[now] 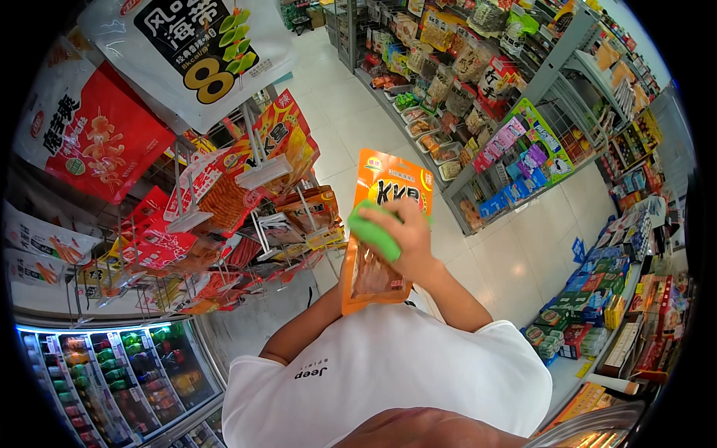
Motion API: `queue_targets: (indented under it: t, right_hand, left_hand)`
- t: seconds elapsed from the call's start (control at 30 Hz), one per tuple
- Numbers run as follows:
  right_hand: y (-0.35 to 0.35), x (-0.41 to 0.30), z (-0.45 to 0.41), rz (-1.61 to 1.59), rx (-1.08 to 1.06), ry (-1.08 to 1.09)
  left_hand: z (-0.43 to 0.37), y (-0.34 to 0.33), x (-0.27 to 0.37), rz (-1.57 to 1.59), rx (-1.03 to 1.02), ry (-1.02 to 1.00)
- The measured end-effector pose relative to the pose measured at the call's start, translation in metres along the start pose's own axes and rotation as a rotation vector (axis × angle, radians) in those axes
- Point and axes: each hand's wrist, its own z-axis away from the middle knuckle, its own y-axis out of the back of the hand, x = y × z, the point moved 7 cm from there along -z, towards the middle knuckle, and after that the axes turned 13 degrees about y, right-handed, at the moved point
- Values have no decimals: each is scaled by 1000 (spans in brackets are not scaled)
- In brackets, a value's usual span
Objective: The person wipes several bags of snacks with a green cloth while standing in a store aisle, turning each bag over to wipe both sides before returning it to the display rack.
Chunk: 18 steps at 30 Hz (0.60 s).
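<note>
An orange snack packet point(367, 280) with a see-through lower part is held upright in front of my white shirt. My left hand grips it from behind; the packet hides nearly all of that hand, and only the forearm shows well. My right hand point(411, 241) is closed around a bright green cloth or sponge point(374, 231), which lies against the middle of the packet's front. The green piece is slightly blurred.
Hanging snack packets point(106, 134) on wire hooks fill the left side. A lit drinks cooler point(112, 381) stands at lower left. Shelves of packaged food point(448, 84) run along the upper right, with stacked boxes point(582, 297) at right. A tiled floor point(347, 112) lies between.
</note>
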Motion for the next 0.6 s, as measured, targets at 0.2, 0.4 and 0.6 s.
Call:
queue_targets:
  t: [0.2, 0.4, 0.6]
  right_hand:
    - [6, 9, -9, -74, 17, -59]
    - [8, 10, -20, -27, 67, 4]
    - [-4, -23, -8, -100, -69, 82]
  left_hand:
    - [4, 4, 7, -19, 13, -3]
    - [9, 8, 17, -45, 21, -33]
    - [11, 9, 21, -56, 28, -41]
